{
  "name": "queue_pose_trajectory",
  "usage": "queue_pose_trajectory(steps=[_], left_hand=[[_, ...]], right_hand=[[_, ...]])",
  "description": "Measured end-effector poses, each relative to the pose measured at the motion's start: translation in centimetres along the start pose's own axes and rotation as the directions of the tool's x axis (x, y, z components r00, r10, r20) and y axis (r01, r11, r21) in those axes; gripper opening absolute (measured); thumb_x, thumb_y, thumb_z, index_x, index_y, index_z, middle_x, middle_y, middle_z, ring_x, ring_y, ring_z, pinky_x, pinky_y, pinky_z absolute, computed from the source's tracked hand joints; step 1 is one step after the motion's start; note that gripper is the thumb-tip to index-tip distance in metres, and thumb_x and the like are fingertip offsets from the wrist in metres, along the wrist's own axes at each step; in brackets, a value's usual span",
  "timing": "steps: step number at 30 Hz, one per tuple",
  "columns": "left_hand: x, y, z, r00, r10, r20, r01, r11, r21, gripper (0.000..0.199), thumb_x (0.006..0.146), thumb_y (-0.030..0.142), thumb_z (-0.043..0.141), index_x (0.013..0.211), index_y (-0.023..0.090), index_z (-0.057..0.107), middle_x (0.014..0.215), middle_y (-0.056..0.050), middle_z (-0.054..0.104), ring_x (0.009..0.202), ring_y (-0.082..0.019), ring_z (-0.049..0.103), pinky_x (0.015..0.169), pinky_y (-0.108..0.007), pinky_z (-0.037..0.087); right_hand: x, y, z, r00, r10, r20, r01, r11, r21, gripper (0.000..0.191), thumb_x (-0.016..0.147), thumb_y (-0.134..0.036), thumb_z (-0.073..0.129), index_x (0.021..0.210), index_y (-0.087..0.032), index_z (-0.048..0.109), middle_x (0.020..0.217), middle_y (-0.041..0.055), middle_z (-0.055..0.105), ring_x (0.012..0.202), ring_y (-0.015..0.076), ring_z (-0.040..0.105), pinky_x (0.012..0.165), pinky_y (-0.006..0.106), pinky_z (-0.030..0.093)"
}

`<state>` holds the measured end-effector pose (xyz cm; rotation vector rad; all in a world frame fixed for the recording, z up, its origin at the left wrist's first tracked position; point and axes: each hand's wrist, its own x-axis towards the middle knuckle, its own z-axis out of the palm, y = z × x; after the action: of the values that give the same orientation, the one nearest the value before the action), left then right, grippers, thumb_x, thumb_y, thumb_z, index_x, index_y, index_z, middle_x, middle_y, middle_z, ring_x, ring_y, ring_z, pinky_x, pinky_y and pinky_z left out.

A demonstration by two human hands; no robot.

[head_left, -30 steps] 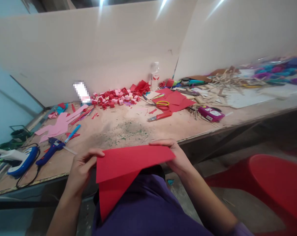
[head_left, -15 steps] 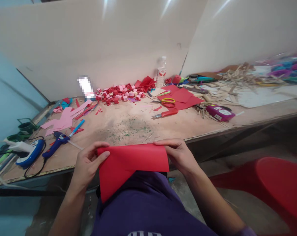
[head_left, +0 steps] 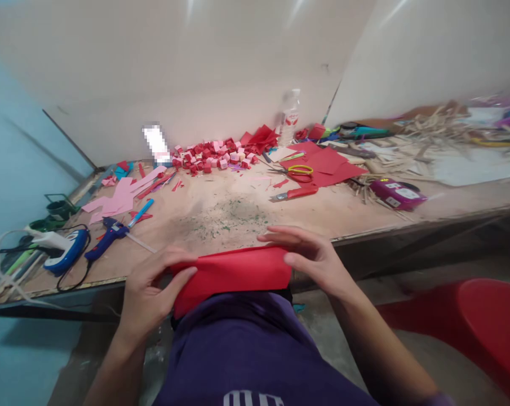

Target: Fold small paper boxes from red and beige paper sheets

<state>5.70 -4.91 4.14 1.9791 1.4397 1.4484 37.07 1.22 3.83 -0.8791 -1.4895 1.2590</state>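
The red paper is held, folded over on itself, just in front of the counter's near edge. One end is pinched between thumb and fingers by the left hand; the right hand is half spread at the other end, and whether a firm grip is had cannot be told. If that end is only lightly supported, the fold could be skewed. Open room is offered at the counter's front middle, but green crumbs could be picked up by paper pressed there. Movement is limited at the counter's left by the glue gun, whose cord could be snagged, and toward its back by the red-handled knife and scissors.
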Motion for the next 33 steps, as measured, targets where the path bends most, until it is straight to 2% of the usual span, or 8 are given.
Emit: queue_pose_trajectory(steps=[3, 6, 10, 14, 19, 22, 27, 33], left_hand=[[-0.1, -0.2, -0.3, 0.998, 0.064, 0.003, -0.064, 0.998, 0.028, 0.011, 0.092, 0.020, 0.076, 0.096, 0.028, 0.082, 0.092, 0.000, 0.080, 0.087, -0.018, 0.074, 0.086, -0.029, 0.059], [-0.4, -0.9, -0.6, 0.996, 0.091, 0.011, -0.091, 0.996, 0.013, 0.012, 0.090, 0.020, 0.078, 0.095, 0.029, 0.083, 0.093, -0.001, 0.080, 0.090, -0.019, 0.074, 0.086, -0.029, 0.059], [-0.7, -1.5, -1.4, 0.993, -0.060, 0.105, 0.063, 0.998, -0.024, 0.021, 0.089, 0.027, 0.079, 0.109, 0.030, 0.082, 0.102, -0.004, 0.081, 0.094, -0.022, 0.076, 0.087, -0.031, 0.060], [0.0, -1.3, -1.9, 0.949, -0.201, 0.242, 0.205, 0.979, 0.008, 0.043, 0.087, 0.041, 0.080, 0.129, 0.030, 0.078, 0.114, -0.007, 0.082, 0.100, -0.027, 0.077, 0.087, -0.034, 0.061], [1.4, -0.6, -1.9, 0.926, -0.173, 0.337, 0.142, 0.983, 0.113, 0.027, 0.094, 0.048, 0.068, 0.097, 0.029, 0.087, 0.095, -0.006, 0.085, 0.084, -0.027, 0.076, 0.083, -0.035, 0.059], [1.6, -0.4, -2.1, 0.934, -0.136, 0.332, 0.099, 0.987, 0.124, 0.031, 0.097, 0.048, 0.065, 0.086, 0.028, 0.086, 0.087, -0.004, 0.084, 0.077, -0.025, 0.075, 0.076, -0.031, 0.058], [0.8, -1.1, -2.7, 0.960, -0.105, 0.260, 0.064, 0.985, 0.162, 0.029, 0.097, 0.049, 0.065, 0.088, 0.030, 0.085, 0.089, -0.003, 0.084, 0.080, -0.025, 0.074, 0.079, -0.031, 0.058], [0.2, -2.0, -3.2, 0.956, -0.067, 0.286, 0.013, 0.983, 0.185, 0.024, 0.099, 0.044, 0.065, 0.092, 0.031, 0.084, 0.089, 0.000, 0.083, 0.079, -0.022, 0.074, 0.078, -0.028, 0.057]], right_hand=[[0.4, -0.5, 0.5, 0.999, 0.011, 0.051, 0.002, 0.970, -0.244, 0.026, 0.082, -0.045, 0.087, 0.102, -0.028, 0.088, 0.103, 0.0085, 0.085, 0.101, 0.0305, 0.079, 0.094, 0.042, 0.060], [0.5, -0.3, 1.0, 0.997, -0.024, 0.068, 0.044, 0.950, -0.308, 0.018, 0.085, -0.043, 0.084, 0.088, -0.026, 0.089, 0.087, 0.0067, 0.085, 0.083, 0.0272, 0.079, 0.082, 0.038, 0.061], [0.4, 0.2, 1.4, 0.995, -0.081, 0.059, 0.096, 0.940, -0.329, 0.012, 0.087, -0.038, 0.083, 0.087, -0.028, 0.089, 0.081, 0.0043, 0.084, 0.074, 0.0248, 0.078, 0.078, 0.036, 0.060], [0.2, 0.1, 1.9, 0.989, -0.141, 0.049, 0.150, 0.924, -0.351, 0.010, 0.089, -0.036, 0.081, 0.087, -0.030, 0.089, 0.082, 0.0033, 0.084, 0.073, 0.0253, 0.078, 0.077, 0.038, 0.061], [-0.2, -0.2, 2.2, 0.981, -0.188, 0.053, 0.194, 0.907, -0.374, 0.009, 0.089, -0.035, 0.081, 0.090, -0.033, 0.089, 0.085, 0.0023, 0.085, 0.077, 0.0251, 0.079, 0.080, 0.038, 0.062], [-0.4, -0.1, 1.8, 0.986, -0.133, 0.099, 0.160, 0.918, -0.363, 0.013, 0.088, -0.038, 0.083, 0.098, -0.032, 0.089, 0.091, 0.0029, 0.086, 0.082, 0.0248, 0.080, 0.083, 0.037, 0.062], [-0.3, 0.3, 0.8, 0.970, 0.097, 0.223, -0.027, 0.954, -0.300, 0.027, 0.089, -0.042, 0.080, 0.109, -0.026, 0.088, 0.101, 0.0058, 0.086, 0.086, 0.0246, 0.079, 0.076, 0.032, 0.061], [-0.3, 0.7, 0.6, 0.974, 0.054, 0.218, 0.017, 0.951, -0.310, 0.024, 0.094, -0.040, 0.075, 0.089, -0.021, 0.089, 0.079, 0.0029, 0.082, 0.068, 0.0185, 0.072, 0.065, 0.027, 0.056]])
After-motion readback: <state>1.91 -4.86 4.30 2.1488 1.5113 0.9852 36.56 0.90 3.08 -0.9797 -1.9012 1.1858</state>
